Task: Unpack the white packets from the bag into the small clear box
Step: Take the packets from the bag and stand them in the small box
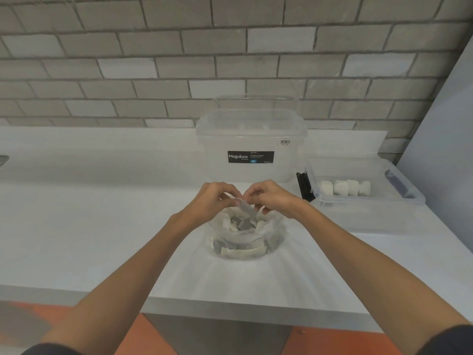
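Both hands meet at the mouth of the clear plastic bag on the desk. The left hand and right hand have their fingers pinched on the bag's top edge, apparently opening it. White packets lie directly below the fingers, inside the bag. The small clear box, to the right of the fingers, already holds several packets. Next: spread the mouth, reach in.

wall: grey brick pattern
worktop: pale grey
packets: white
big box label: black, white lettering
floor: orange
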